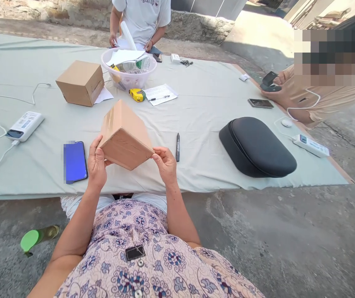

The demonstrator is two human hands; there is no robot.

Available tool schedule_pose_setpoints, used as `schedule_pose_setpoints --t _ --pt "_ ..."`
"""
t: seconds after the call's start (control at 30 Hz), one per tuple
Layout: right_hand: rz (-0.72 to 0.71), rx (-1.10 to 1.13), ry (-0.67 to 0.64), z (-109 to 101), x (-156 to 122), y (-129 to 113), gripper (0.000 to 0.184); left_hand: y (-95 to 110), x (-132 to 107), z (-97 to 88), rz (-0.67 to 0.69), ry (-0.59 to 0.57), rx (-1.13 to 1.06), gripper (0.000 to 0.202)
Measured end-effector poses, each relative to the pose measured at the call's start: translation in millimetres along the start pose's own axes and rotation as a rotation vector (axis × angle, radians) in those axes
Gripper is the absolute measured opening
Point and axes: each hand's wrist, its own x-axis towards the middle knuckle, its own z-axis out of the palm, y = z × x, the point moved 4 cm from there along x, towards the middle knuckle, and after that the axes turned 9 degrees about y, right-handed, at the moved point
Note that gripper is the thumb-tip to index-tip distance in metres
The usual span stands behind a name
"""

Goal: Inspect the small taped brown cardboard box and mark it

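At one table [196,103], two hands [98,165] — both clamped on one carton [127,138], one marker [177,148] nearby

Held carton [126,134] brown; case [258,147] black; basket [135,80] pale lilac; tape measure [137,95] yellow; shirt [155,256] pink, blue-flowered.
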Motion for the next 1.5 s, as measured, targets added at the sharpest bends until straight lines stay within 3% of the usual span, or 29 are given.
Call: schedule_pose_setpoints --t 0.13,0.3,0.43,0.6,0.77,0.87,0.97,1.2,1.33,1.5 --pt "-0.132 -0.084 0.010 5 -7 -20 0.047 -7 -1 9.4 -0.173 -0.035 -0.221 0.066" --pt "-0.287 -0.290 -0.062 20 -18 -28 0.073 -23 -3 13.5 -0.389 0.009 -0.382 0.062" --pt "-0.378 -0.373 -0.159 29 -23 -30 0.079 -34 1 9.2 -0.417 0.048 -0.419 0.063" --pt "-0.514 -0.408 -0.177 30 -27 -40 0.073 -38 5 4.9 -0.441 0.038 -0.461 0.058" --pt "-0.652 -0.457 -0.028 22 -22 -50 0.055 -46 11 -0.5 -0.612 0.066 -0.523 0.040" --pt "-0.682 -0.476 0.122 12 -17 -51 0.058 -53 13 -3.3 -0.704 0.104 -0.524 0.034" --pt "-0.614 -0.500 0.210 6 -13 -48 0.061 -58 14 -4.1 -0.678 0.086 -0.504 0.030" --pt "-0.317 -0.466 0.265 -12 0 -31 0.048 -66 20 -13.7 -0.611 0.051 -0.489 0.027" --pt "-0.154 -0.263 0.233 -24 9 -23 0.044 -71 23 -19.8 -0.699 0.035 -0.513 0.031" --pt "-0.022 0.041 0.168 -25 10 -13 0.049 -71 20 -14.0 -0.806 -0.124 -0.493 0.036"
